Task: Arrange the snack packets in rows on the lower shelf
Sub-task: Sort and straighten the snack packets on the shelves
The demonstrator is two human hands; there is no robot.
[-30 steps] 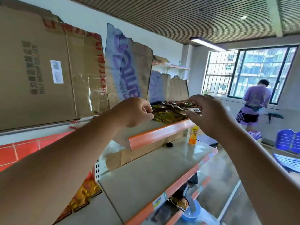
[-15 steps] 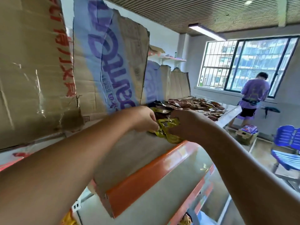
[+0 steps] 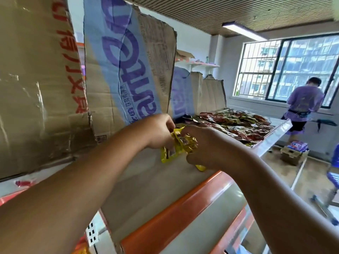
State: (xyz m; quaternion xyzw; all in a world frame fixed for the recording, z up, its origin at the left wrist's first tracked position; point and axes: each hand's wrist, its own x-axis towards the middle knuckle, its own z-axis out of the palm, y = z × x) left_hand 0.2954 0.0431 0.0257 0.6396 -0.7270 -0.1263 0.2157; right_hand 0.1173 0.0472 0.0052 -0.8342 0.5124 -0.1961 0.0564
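Note:
Both hands meet over the upper shelf (image 3: 170, 222), which has an orange front edge and a cardboard liner. My left hand (image 3: 159, 132) and my right hand (image 3: 203, 146) together grip a small bunch of yellow snack packets (image 3: 180, 145) just above the liner. Behind them a big heap of red, brown and yellow snack packets (image 3: 233, 122) covers the far end of the same shelf. The lower shelf (image 3: 236, 233) shows only as an orange-edged strip at the bottom, its surface mostly hidden.
Torn cardboard sheets (image 3: 126, 66) stand upright along the back of the shelf. A person in a purple shirt (image 3: 303, 103) stands at the window. A cardboard box (image 3: 294, 153) sits on the floor, and a blue chair (image 3: 334, 173) is at the right edge.
The camera has come closer to the upper shelf. My hands went from reaching toward the heap to gripping yellow packets together and drawing them toward the near end.

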